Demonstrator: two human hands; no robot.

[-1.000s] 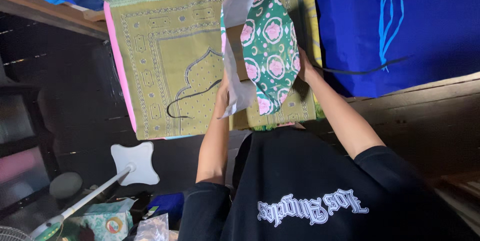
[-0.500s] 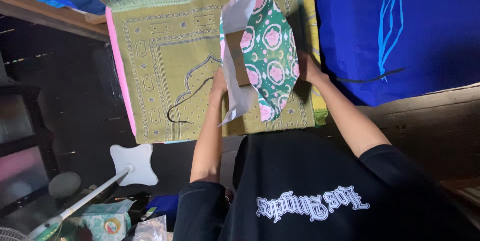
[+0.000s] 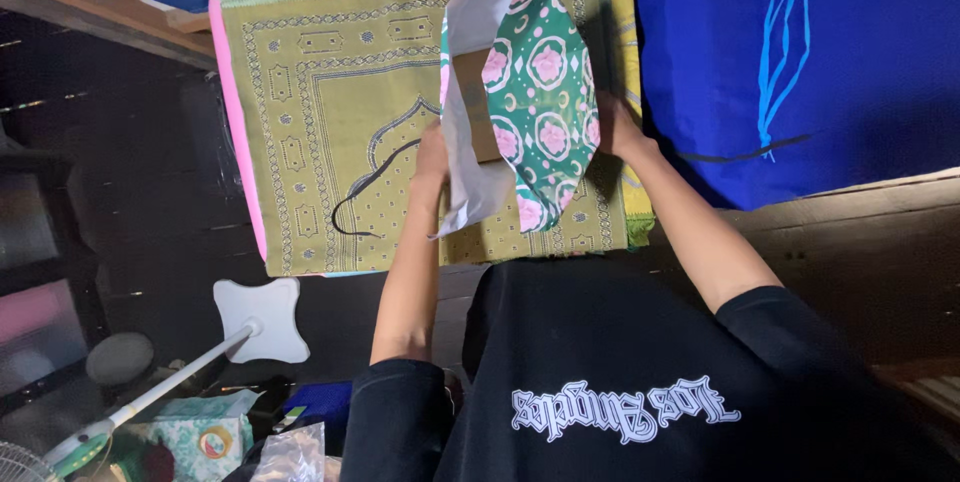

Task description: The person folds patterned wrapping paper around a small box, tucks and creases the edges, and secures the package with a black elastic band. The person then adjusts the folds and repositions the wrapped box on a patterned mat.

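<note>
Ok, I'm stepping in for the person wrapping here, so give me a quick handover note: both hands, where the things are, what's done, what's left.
Left hand: holds the white underside of the wrapping paper at its left edge.
Right hand: presses the green, pink-flowered side of the paper on the right.
Things: a brown cardboard box sits inside the paper, part showing between the two flaps. All of it is over an olive patterned mat, with blue fabric to the right.
Done: paper is drawn up around the box.
Left: the flaps are not closed over it; no tape in view.
</note>
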